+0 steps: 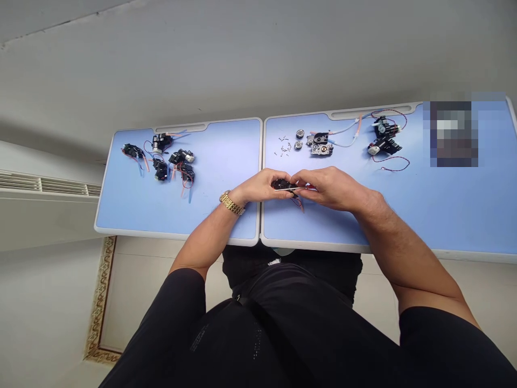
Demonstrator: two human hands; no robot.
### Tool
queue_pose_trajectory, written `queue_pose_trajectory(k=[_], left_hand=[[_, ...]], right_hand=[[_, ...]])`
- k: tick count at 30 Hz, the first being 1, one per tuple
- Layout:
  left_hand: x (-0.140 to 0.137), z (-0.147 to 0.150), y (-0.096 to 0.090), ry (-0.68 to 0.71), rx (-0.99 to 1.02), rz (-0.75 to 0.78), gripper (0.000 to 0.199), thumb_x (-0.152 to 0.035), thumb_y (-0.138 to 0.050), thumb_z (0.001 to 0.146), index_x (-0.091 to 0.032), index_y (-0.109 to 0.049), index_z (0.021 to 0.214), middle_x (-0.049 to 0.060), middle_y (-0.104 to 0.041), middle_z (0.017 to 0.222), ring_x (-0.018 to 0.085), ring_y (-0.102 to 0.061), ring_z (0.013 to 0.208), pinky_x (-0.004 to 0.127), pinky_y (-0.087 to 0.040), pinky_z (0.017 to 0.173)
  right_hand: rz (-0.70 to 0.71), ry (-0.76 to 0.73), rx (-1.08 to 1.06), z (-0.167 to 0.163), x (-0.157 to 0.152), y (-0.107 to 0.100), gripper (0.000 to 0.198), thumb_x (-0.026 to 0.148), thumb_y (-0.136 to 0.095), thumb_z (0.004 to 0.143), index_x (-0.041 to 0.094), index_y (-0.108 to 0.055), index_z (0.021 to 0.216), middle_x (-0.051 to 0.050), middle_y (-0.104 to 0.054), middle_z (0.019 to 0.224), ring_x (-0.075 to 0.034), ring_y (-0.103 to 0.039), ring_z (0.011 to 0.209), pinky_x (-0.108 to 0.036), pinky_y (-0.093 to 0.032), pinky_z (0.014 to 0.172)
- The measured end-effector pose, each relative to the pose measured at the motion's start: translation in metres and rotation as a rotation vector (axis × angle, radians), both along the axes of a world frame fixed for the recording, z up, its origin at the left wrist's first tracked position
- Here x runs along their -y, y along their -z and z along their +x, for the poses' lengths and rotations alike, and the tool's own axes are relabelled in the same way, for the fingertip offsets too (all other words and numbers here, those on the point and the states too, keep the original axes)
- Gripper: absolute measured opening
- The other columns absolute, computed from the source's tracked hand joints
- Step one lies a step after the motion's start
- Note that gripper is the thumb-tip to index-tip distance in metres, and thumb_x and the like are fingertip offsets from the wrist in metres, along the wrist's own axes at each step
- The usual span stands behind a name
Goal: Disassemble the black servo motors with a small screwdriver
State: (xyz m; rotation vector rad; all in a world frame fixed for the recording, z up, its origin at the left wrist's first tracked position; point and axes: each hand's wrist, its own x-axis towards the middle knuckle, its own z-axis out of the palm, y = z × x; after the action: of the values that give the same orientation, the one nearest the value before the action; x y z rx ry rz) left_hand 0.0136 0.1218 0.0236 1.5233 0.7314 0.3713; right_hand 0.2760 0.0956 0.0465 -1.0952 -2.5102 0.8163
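Note:
Near the front edge of the right-hand table, my left hand is closed around a small black pump-like assembly. Red wire and an orange tube hang below it. My right hand meets it from the other side, fingers pinched on what looks like a thin screwdriver with a pale shaft and a bit of red at the grip. The shaft lies across the assembly; fingers hide where its tip touches. Beyond my hands lie loose screws, two round metal parts and an opened black housing.
Several black motor assemblies with tubes lie on the left table. Two more with red wires rest at the right, joined by blue tubing nearby. A seam divides the tables. A pixelated patch covers something far right.

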Motion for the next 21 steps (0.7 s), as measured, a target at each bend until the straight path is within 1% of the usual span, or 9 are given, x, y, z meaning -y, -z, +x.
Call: queue_pose_trajectory(k=[3,7,10,13,18,21], left_hand=[[0.0008,0.0006,-0.0003,0.016,0.019,-0.030,0.046,-0.047,-0.094,0.087,-0.016,-0.082,0.119,0.010,-0.084,0.118,0.020,-0.077,0.106,0.034,-0.060,0.097],[0.0009,0.0007,-0.0017,0.048,0.005,-0.007,0.045,-0.046,-0.093,0.088,-0.017,-0.084,0.121,0.011,-0.085,0.120,0.021,-0.078,0.107,0.034,-0.061,0.097],[0.0006,-0.0008,-0.0029,0.046,-0.006,0.033,0.044,-0.046,-0.093,0.088,-0.018,-0.085,0.121,0.011,-0.085,0.123,0.021,-0.078,0.109,0.034,-0.061,0.098],[0.0001,-0.0035,-0.0039,0.041,-0.013,0.052,0.045,-0.046,-0.092,0.087,-0.019,-0.085,0.123,0.011,-0.085,0.125,0.021,-0.078,0.112,0.033,-0.061,0.099],[-0.0008,-0.0054,-0.0045,0.022,-0.015,0.088,0.048,-0.045,-0.091,0.088,-0.019,-0.084,0.127,0.009,-0.085,0.119,0.018,-0.077,0.105,0.031,-0.059,0.095],[-0.0007,-0.0039,-0.0044,0.012,-0.012,0.108,0.045,-0.045,-0.090,0.089,-0.020,-0.084,0.126,0.008,-0.085,0.117,0.017,-0.076,0.101,0.029,-0.058,0.091]], right_hand=[[-0.065,0.016,0.078,-0.0031,0.0009,-0.0063,0.021,0.034,-0.066,0.101,0.025,-0.071,0.119,-0.007,-0.085,0.097,-0.023,-0.073,0.078,-0.033,-0.046,0.072],[-0.138,0.023,0.102,-0.0074,-0.0002,-0.0083,0.018,0.033,-0.071,0.092,0.026,-0.064,0.107,-0.005,-0.081,0.090,-0.022,-0.069,0.074,-0.031,-0.042,0.068],[-0.199,0.052,0.029,-0.0078,-0.0019,-0.0056,0.018,0.033,-0.071,0.088,0.027,-0.060,0.101,-0.002,-0.078,0.085,-0.021,-0.069,0.076,-0.031,-0.043,0.069],[-0.255,0.048,-0.068,-0.0050,-0.0038,-0.0035,0.020,0.036,-0.070,0.085,0.027,-0.058,0.098,0.000,-0.075,0.079,-0.020,-0.069,0.078,-0.031,-0.046,0.072],[-0.271,0.051,-0.171,-0.0014,-0.0061,-0.0046,0.020,0.037,-0.069,0.085,0.028,-0.060,0.100,0.005,-0.069,0.070,-0.018,-0.066,0.073,-0.032,-0.043,0.071],[-0.276,0.061,-0.194,-0.0023,-0.0065,-0.0057,0.020,0.038,-0.070,0.085,0.028,-0.062,0.100,0.006,-0.067,0.067,-0.017,-0.063,0.070,-0.032,-0.041,0.070]])
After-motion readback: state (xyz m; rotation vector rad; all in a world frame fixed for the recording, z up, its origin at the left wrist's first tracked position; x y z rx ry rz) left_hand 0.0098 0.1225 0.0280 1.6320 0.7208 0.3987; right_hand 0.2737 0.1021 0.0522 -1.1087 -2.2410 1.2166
